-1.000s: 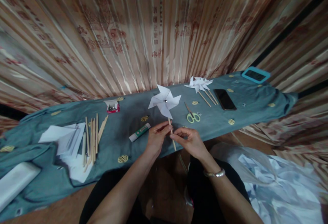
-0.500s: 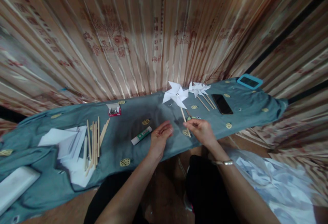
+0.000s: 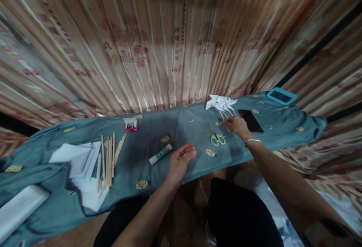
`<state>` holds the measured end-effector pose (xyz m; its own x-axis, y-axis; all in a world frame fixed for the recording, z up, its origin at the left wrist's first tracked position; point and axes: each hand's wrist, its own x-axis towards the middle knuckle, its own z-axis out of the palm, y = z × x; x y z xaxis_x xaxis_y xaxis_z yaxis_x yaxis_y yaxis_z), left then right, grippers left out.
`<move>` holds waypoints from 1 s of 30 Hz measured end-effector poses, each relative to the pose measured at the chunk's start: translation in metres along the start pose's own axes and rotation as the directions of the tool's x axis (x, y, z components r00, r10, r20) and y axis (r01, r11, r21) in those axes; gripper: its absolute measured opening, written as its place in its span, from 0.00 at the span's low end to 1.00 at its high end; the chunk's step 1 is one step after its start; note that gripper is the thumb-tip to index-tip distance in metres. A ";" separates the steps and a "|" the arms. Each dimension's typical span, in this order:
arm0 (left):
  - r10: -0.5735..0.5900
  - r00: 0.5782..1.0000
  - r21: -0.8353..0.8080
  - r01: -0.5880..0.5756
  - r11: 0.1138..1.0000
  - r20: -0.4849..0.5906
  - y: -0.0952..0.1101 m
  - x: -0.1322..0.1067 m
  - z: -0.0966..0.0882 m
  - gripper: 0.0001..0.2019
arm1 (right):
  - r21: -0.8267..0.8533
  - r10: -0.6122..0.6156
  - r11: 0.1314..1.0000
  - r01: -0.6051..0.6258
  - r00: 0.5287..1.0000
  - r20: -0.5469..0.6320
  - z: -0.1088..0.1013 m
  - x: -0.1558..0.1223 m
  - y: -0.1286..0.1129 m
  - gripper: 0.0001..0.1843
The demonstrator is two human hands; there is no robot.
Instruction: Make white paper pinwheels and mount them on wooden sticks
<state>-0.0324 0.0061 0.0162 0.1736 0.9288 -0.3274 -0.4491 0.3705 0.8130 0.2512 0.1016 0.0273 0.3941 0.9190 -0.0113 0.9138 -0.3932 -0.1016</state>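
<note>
My right hand (image 3: 240,125) reaches out to the far right of the table, its fingers closed on the wooden stick of a white paper pinwheel. That pinwheel lies with the other white pinwheels (image 3: 220,103) in a small pile by the curtain. My left hand (image 3: 181,158) rests at the near edge of the blue-green cloth (image 3: 141,141); its fingers are loosely apart and hold nothing. A glue stick (image 3: 160,154) lies just left of it. Green-handled scissors (image 3: 216,139) lie between my two hands.
A black phone (image 3: 251,120) and a blue-cased device (image 3: 281,96) lie at the far right. A red box of pins (image 3: 131,125) sits at the back. Several wooden sticks (image 3: 109,154) and white paper sheets (image 3: 82,160) lie left, with a white roll (image 3: 19,207) beyond.
My right hand carried the pinwheel from in front of me to the pile at the right. My left hand let go of the stick and settled on the cloth.
</note>
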 end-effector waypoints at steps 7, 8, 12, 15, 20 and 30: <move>-0.016 1.000 0.017 0.016 1.000 0.018 -0.006 0.002 0.003 0.20 | -0.071 0.015 0.997 -0.013 0.999 0.036 0.007 0.021 0.002 0.16; -0.018 1.000 0.017 0.017 1.000 0.021 -0.007 0.002 0.003 0.20 | -0.079 0.018 0.997 -0.015 0.999 0.043 0.008 0.023 0.002 0.16; -0.023 0.999 0.016 0.023 1.000 0.023 -0.010 0.002 0.004 0.20 | -0.108 0.022 0.994 -0.015 0.998 0.066 0.013 0.029 0.002 0.17; -0.033 0.999 -0.003 0.033 0.999 0.026 -0.010 0.002 0.005 0.21 | -0.119 0.010 0.993 -0.002 0.997 0.071 0.017 0.031 0.004 0.17; -0.034 0.999 -0.016 0.035 0.999 0.027 -0.008 -0.001 0.006 0.20 | -0.134 -0.007 0.991 0.014 0.999 0.051 0.019 0.030 0.004 0.19; 0.005 0.998 -0.001 -0.005 1.000 0.058 -0.004 -0.008 -0.007 0.19 | -0.075 -0.112 0.991 0.108 0.993 -0.048 0.006 -0.034 -0.011 0.17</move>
<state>-0.0377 -0.0031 0.0122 0.2224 0.9293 -0.2948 -0.4508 0.3662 0.8141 0.2269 0.0753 0.0232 0.2933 0.9548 0.0479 0.9559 -0.2923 -0.0277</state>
